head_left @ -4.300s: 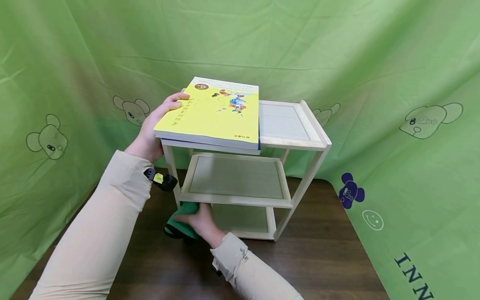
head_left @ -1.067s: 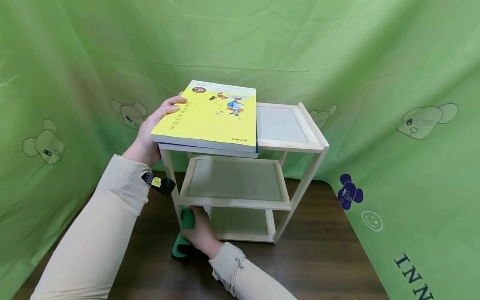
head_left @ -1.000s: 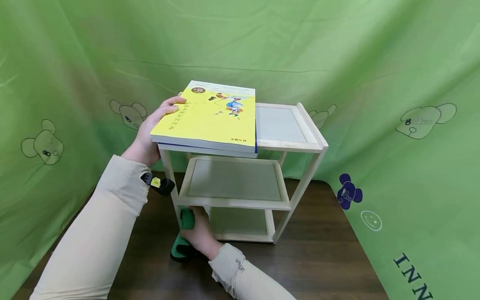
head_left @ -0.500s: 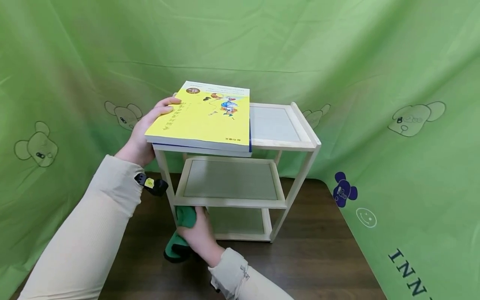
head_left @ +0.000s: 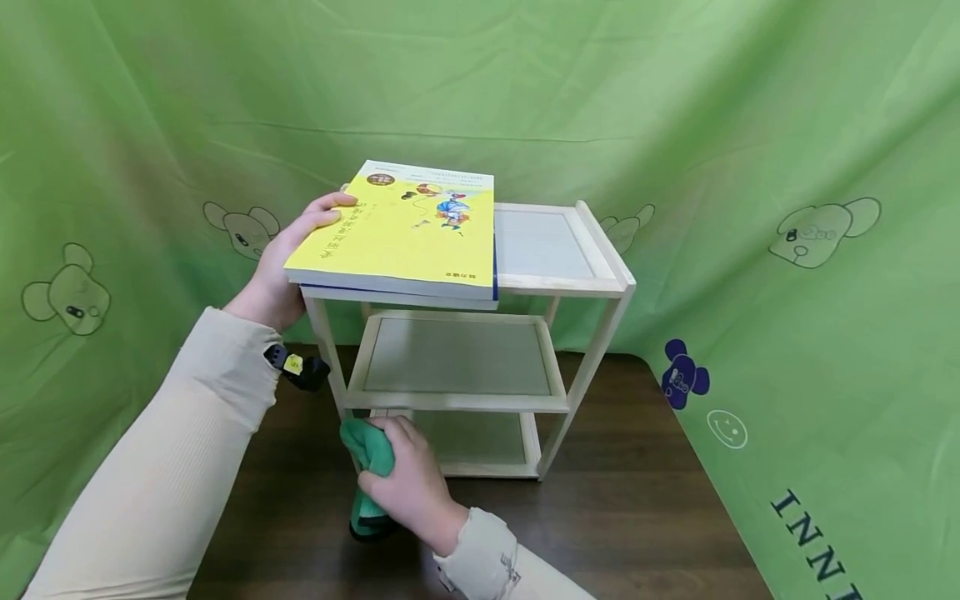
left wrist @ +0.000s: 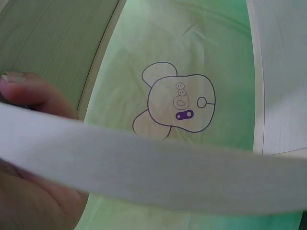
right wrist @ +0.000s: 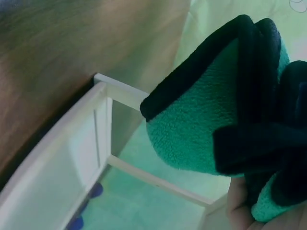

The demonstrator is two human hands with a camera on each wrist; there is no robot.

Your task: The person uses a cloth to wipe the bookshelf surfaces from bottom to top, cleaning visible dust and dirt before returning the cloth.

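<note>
In the head view my left hand (head_left: 288, 254) grips the left edge of the top of a pale wooden three-tier shelf (head_left: 457, 402). Its upper fingers rest at the edge of a yellow book (head_left: 412, 229), which lies on a blue-edged book (head_left: 397, 297). From the left wrist, a finger (left wrist: 33, 91) shows curled under a shelf panel, behind a blurred pale post (left wrist: 158, 167). My right hand (head_left: 416, 483) holds a bunched green cloth with black edging (head_left: 371, 454) in front of the shelf's front left leg. The folded cloth (right wrist: 196, 110) hangs out of the fingers in the right wrist view.
The middle tier (head_left: 461, 358) and bottom tier (head_left: 476, 442) have grey-green panels. Dark wood-look flooring (head_left: 637, 500) lies underneath. A green curtain (head_left: 562, 75) with cartoon bear heads hangs behind and at both sides.
My right hand has drawn the green cloth from beside the leg below the middle tier out towards me. Its folds have shifted. The left hand keeps its place while the view has swung slightly right.
</note>
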